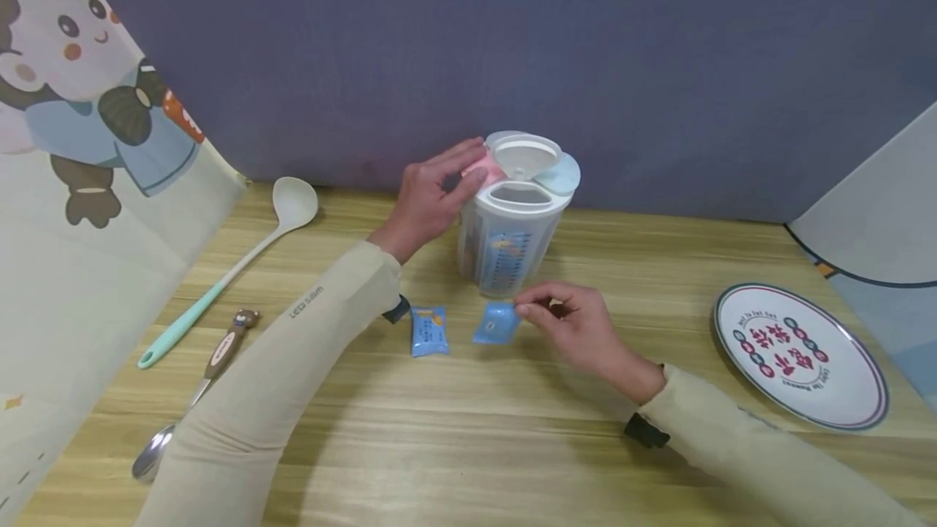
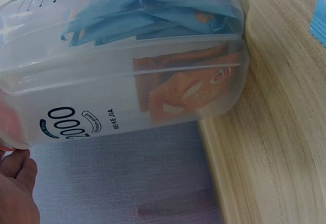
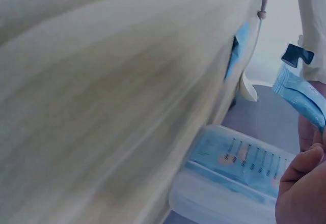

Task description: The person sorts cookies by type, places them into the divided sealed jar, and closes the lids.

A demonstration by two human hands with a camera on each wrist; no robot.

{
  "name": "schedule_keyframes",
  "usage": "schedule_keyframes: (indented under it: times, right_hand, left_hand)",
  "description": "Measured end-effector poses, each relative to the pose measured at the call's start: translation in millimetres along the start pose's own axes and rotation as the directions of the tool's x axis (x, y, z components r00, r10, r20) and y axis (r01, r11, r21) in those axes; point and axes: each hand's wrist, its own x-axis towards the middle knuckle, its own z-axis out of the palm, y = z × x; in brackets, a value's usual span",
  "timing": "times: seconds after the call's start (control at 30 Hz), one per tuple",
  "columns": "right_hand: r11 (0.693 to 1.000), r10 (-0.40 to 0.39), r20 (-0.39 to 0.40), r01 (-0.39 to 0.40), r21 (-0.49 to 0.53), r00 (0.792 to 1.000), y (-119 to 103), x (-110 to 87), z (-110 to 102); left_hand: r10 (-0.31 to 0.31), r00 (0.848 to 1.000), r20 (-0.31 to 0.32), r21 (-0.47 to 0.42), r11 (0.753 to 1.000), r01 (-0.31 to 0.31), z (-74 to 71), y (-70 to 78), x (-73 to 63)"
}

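Observation:
A clear storage container point(image 1: 476, 242) with a white lid stands at the back of the table. My left hand point(image 1: 432, 198) rests on its pink flap point(image 1: 486, 171), fingers extended over the lid and thumb in front. The front opening of the lid point(image 1: 520, 193) is uncovered. Inside, blue packets point(image 2: 153, 18) and orange packets point(image 2: 191, 86) sit in separate compartments. Between thumb and forefinger, my right hand point(image 1: 574, 324) pinches a small blue packet point(image 1: 496, 324) by its edge, just above the table before the container. Another blue packet point(image 1: 429, 332) lies to its left.
A white ladle point(image 1: 295, 202) with a mint handle lies at the left. Closer, partly behind my left sleeve, is a metal spoon point(image 1: 155, 450) with a brown bear handle. A round plate point(image 1: 801, 356) with red lettering stands on the right. A dark blue panel point(image 1: 659, 80) borders the back.

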Motion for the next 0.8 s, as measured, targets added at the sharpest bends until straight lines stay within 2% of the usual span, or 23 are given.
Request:
schedule_keyframes:
  times: [0.37,0.6,0.8]
  right_hand:
    - [0.998,-0.056,-0.069,0.057,0.005,0.996,-11,15.5,-18]
    - [0.995,-0.04,-0.129,0.051,0.082,0.991,-15,26.5,-27]
    - [0.991,-0.097,-0.188,0.112,0.07,0.977,-23,40.9,-37]
  left_hand:
    - [-0.005,1.0,-0.01,-0.002,1.0,0.005,0.7,-1.5,0.2]
    - [-0.009,1.0,-0.007,0.009,1.0,0.009,0.5,-1.4,0.0]
    - [-0.009,1.0,-0.005,0.008,1.0,0.009,0.7,-1.5,0.2]
